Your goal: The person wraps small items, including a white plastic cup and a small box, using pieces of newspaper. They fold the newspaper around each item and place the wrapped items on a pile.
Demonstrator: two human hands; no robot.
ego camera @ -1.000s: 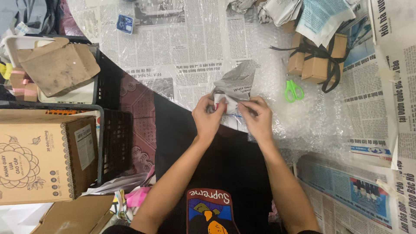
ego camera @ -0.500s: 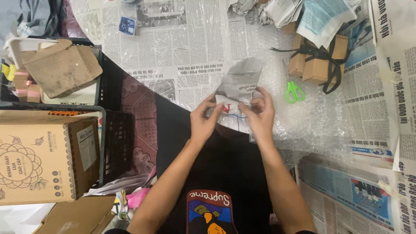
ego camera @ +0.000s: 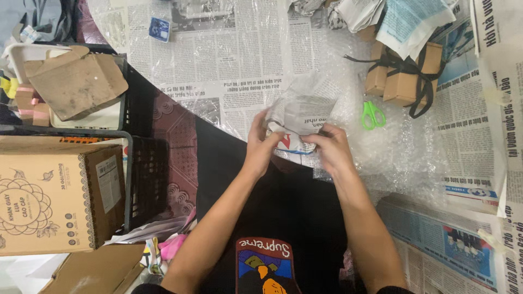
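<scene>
Shirt patch (ego camera: 267, 265): a shield-shaped emblem in red, yellow and dark tones on the person's black top, at the bottom edge of the view.
Flat cardboard (ego camera: 92, 272): a plain brown piece at the lower left corner, beside pink and white scraps.
Large carton (ego camera: 57, 198): a brown box at the left, with a line-drawn flower pattern on its face and a white rectangular label on its side.
Black crate (ego camera: 147, 179): a dark lattice-walled crate just right of the carton.
Left hand (ego camera: 262, 142): fingers curled onto the near left edge of the newspaper bundle, grasping it.
Right hand (ego camera: 329, 148): fingers pinched on the bundle's near right edge, also grasping it.
Newspaper bundle (ego camera: 302, 117): a crumpled grey-white wad of printed paper with a red and blue patch at its lower edge, held between both hands above the bubble wrap, in the middle of the view.
Bubble wrap (ego camera: 403, 147): a clear sheet spread over the newspaper sheets (ego camera: 229, 60) that cover the surface.
Green scissors (ego camera: 372, 114): small, bright green handles, lying on the bubble wrap right of the bundle.
Tied boxes (ego camera: 406, 76): small brown cardboard boxes bound with black ribbon, beyond the scissors.
White tray (ego camera: 81, 117): at the far left, holding a worn brown cardboard flap.
Blue card (ego camera: 159, 28): a small blue square at the far edge.
</scene>
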